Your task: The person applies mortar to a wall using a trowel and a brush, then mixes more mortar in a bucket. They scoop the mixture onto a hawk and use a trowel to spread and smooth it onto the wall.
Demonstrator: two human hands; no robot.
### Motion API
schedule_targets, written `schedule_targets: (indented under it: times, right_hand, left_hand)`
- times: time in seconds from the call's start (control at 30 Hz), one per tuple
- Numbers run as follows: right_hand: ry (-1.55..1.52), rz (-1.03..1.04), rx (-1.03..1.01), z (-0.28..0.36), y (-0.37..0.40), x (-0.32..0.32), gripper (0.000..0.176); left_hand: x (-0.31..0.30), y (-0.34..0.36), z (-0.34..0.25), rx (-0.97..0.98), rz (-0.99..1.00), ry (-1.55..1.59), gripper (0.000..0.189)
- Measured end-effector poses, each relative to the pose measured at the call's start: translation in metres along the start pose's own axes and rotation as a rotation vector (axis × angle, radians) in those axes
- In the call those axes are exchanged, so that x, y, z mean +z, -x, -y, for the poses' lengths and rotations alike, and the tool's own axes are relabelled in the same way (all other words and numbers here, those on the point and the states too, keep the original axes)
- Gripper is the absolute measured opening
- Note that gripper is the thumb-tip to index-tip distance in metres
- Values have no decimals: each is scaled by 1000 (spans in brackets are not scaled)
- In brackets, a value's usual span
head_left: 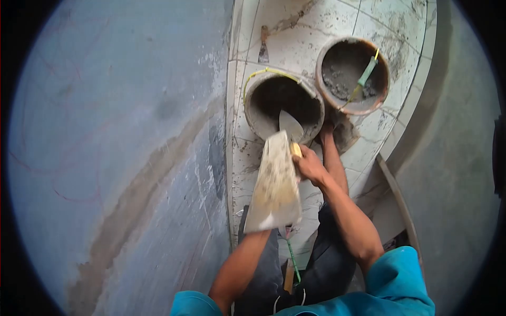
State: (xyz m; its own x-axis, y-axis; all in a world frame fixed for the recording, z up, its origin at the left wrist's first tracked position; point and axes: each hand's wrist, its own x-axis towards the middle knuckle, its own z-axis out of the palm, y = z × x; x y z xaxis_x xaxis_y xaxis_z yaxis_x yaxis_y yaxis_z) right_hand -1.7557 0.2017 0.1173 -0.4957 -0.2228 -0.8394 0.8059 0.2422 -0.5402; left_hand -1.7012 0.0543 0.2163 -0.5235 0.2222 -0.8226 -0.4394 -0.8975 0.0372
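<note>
My right hand [310, 164] is closed round the yellowish handle of a trowel [290, 125], whose blade points over the opening of the left bucket [253, 124]. A pale, mortar-stained board [274, 184] lies across my left forearm, its narrow top end at the bucket's near rim and beside the trowel. The board hides my left hand, so its fingers cannot be seen. Inside the left bucket it is dark. The right bucket [320, 79] holds grey mortar and a green-handled tool [367, 72] leaning on its rim.
On the tiled floor [305, 21] beyond the buckets lies a scraper [263, 45]. A blue-grey wall [105, 105] with a rough mortar strip runs along the left. A thin plank edge [398, 195] stands at the right, and my bare foot is near the buckets.
</note>
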Motion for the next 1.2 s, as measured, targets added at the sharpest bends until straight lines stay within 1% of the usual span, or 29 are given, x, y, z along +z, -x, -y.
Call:
schedule_targets:
  times: [0.03, 0.07, 0.13, 0.17, 0.2, 0.23, 0.27, 0.3, 0.33, 0.37, 0.4, 0.47, 0.5, 0.53, 0.6, 0.63, 0.67, 0.73, 0.77, 0.8, 0.87, 0.93, 0.97, 1.0, 1.07, 1.1, 1.13, 1.17, 1.2]
  right_hand:
    - [-199, 42, 109, -10, -2, 15, 38]
    - [-121, 38, -80, -26, 3, 20, 38]
    - [78, 12, -67, -53, 40, 21, 41]
    - [-277, -92, -81, -42, 63, 29, 42]
    - [-631, -194, -87, -16, 88, 34, 44]
    - [-1147, -76, 104, 14, 107, 27, 39]
    - [-1150, -82, 109, -8, 110, 29, 39]
    - [-1369, 40, 134, -43, 112, 28, 39]
    - [-1584, 170, 154, -54, 113, 26, 39]
    - [-1645, 192, 119, -64, 115, 23, 46]
    - [-1649, 192, 118, -73, 116, 21, 46]
    - [-1293, -111, -23, -93, 121, 17, 52]
    - [-685, -273, -259, -132, 120, 19, 54]
    - [-694, -274, -252, -131, 117, 16, 54]
    - [-497, -416, -202, -100, 117, 5, 59]
    - [-665, -514, -106, -91, 113, 9, 63]
    - [-676, -516, -101, -107, 110, 4, 63]
    - [-819, -376, -13, -144, 111, -10, 61]
    - [-891, -471, 80, -154, 107, -11, 55]
    - [-900, -471, 85, -163, 104, -12, 55]
    - [-740, -446, 40, -179, 102, -12, 51]
    - [-802, -437, 26, -183, 101, -9, 48]
    - [-875, -437, 48, -176, 101, -6, 46]
    - [-949, -434, 71, -172, 100, -5, 45]
    - [-923, -438, 78, -173, 88, -3, 40]
    - [-773, -411, -13, -168, 78, -3, 39]
    - [-620, -386, -104, -162, 69, -6, 38]
    - [-520, -392, -136, -159, 60, -8, 33]
    - [-291, -493, -255, -155, 45, -9, 34]
  left_hand:
    - [-14, -7, -6, 22, -138, -118, 54]
    - [-88, -11, -2, 11, -140, -131, 54]
    - [-209, -69, 24, -127, 136, -48, 57]
    - [-134, -83, -5, -134, 136, -50, 57]
    - [-63, -61, -18, -55, -79, -397, 45]
    - [-14, -56, -26, -71, -72, -716, 37]
    - [-11, -63, -20, 10, 23, -1190, 34]
    - [-12, -61, -10, 18, 42, -1211, 32]
    - [-14, -63, -1, 29, 62, -1232, 30]
    - [-18, -62, 8, 139, 107, -1204, 30]
    - [-29, -63, 11, 137, 107, -1208, 30]
    - [-52, -64, 18, 296, -72, -1294, 37]
    - [-57, -57, 19, 303, -381, -1205, 44]
    - [-69, -63, 19, 297, -386, -1213, 44]
    - [-93, -76, 21, 513, -825, -1413, 46]
    - [-98, -87, 21, 512, -824, -1424, 46]
    - [-102, -97, 20, 447, -828, -1336, 48]
    - [-105, -112, 18, 371, -829, -1266, 51]
    - [-97, -118, 16, 292, -729, -1063, 51]
    - [-88, -123, 13, 218, -630, -856, 50]
    - [-82, -132, 5, 223, -680, -854, 44]
    - [-82, -140, -15, -6, -532, -810, 35]
    - [-74, -145, -22, -38, -509, -900, 34]
    - [-67, -153, -34, -168, -441, -817, 31]
    - [-60, -170, -57, -400, -285, -490, 28]
    - [-55, -174, -63, -497, -273, -304, 26]
    - [-49, -171, -66, -491, -265, -309, 26]
    - [-42, -165, -66, -460, -320, -503, 27]
    - [-36, -159, -64, -425, -371, -692, 29]
